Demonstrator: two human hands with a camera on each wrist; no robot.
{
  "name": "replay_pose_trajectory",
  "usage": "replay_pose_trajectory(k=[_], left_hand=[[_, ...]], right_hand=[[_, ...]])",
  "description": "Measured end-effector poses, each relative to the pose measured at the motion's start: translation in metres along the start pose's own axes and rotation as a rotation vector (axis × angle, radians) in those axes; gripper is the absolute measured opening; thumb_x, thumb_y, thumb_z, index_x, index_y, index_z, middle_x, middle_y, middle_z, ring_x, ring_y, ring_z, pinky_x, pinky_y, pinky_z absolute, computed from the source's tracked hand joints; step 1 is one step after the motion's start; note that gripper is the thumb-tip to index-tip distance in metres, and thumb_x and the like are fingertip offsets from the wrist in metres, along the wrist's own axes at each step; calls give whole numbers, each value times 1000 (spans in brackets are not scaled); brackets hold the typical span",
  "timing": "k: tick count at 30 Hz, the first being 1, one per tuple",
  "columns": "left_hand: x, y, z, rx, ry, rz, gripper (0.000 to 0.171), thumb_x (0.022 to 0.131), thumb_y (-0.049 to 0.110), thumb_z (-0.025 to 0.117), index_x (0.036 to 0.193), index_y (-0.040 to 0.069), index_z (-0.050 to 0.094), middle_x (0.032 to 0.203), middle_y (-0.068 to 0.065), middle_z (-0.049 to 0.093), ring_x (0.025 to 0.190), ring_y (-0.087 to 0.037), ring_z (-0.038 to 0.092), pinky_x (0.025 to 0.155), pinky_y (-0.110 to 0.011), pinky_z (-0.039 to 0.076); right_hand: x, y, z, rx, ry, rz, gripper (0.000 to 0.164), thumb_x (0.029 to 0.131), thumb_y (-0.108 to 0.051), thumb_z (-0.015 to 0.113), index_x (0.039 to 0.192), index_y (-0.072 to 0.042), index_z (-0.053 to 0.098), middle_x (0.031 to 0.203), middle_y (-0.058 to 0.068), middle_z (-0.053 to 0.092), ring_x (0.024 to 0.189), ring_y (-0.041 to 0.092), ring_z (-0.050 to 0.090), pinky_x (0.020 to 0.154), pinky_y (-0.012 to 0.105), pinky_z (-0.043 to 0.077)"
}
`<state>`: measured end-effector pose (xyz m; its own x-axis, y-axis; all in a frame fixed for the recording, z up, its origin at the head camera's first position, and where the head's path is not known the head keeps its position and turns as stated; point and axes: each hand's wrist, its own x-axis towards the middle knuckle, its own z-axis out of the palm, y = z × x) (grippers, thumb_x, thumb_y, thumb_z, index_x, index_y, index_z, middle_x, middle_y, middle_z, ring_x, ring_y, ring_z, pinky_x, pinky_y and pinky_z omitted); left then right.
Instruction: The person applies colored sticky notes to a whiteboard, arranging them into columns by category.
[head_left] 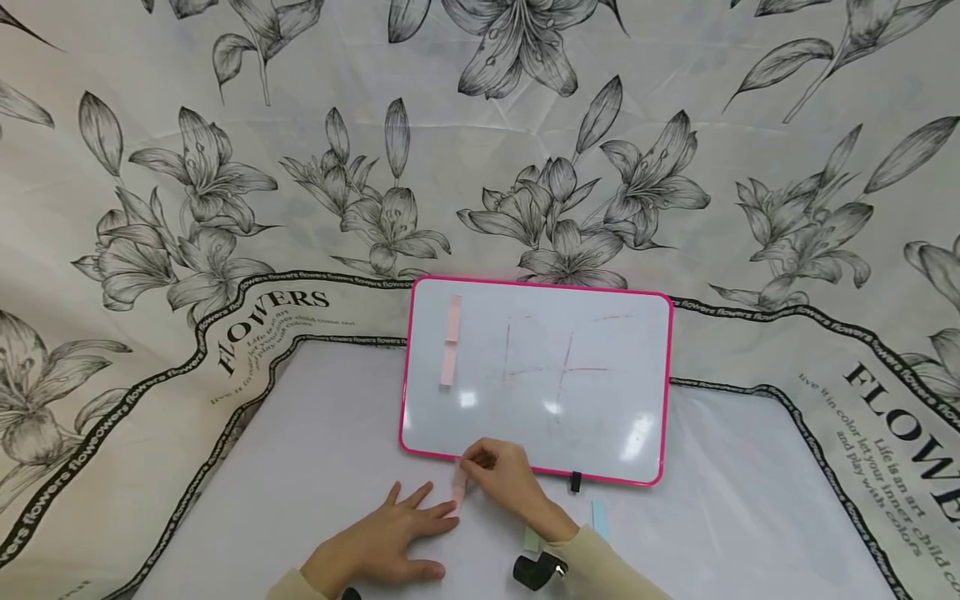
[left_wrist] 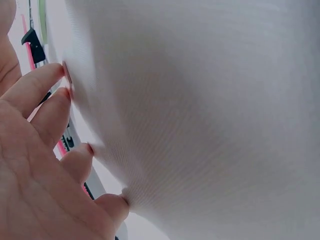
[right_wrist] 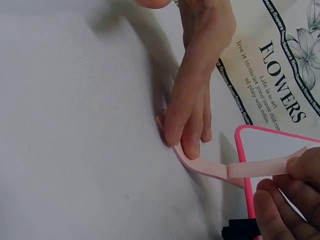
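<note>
The left hand [head_left: 390, 537] lies spread, two fingertips pressing the near end of a pink paper pad [right_wrist: 205, 166]. The pad's long axis runs from them toward the whiteboard [head_left: 600, 433]; it looks narrow, pale and bent. Past its far end, the right hand [head_left: 506, 479] pinches a pink strip [right_wrist: 257, 169].

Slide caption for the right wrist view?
Left hand presses a narrow pink paper pad; right hand pinches a pink paper strip.

Two strips [head_left: 448, 367] on whiteboard [head_left: 615, 392] at left, strip pad [right_wrist: 206, 167] before it, cloth [head_left: 495, 133] behind
</note>
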<state>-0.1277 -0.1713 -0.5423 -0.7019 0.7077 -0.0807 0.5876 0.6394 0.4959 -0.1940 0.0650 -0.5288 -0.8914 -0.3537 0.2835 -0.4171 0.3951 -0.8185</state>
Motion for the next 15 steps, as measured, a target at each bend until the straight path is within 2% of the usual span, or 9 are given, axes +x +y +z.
replay_pose_trajectory(k=[3,8,15], left_hand=[[0,0,0,-2,-2,-3,68,95,62,61,149,21,57,160,2,47,151,-49,32,107,-85,20],[0,-1,2,-15,-9,-8,69,94,63,61,148,20,58,159,1,47,150,-50,31,106,-86,19],[1,-2,3,-15,-9,-7,70,94,64,61,149,20,57,160,0,46,151,-51,30,107,-86,18]], right_hand=[[-1,2,-3,38,-2,25,1,90,-7,77,89,-7,76,83,4,77,74,5,69,69,20,56],[-6,6,-7,142,-22,106,6,93,-9,76,92,-4,76,84,10,78,73,5,71,66,19,57],[-15,12,-11,191,-30,173,5,92,-6,75,93,-1,74,85,12,78,72,6,72,64,18,56]])
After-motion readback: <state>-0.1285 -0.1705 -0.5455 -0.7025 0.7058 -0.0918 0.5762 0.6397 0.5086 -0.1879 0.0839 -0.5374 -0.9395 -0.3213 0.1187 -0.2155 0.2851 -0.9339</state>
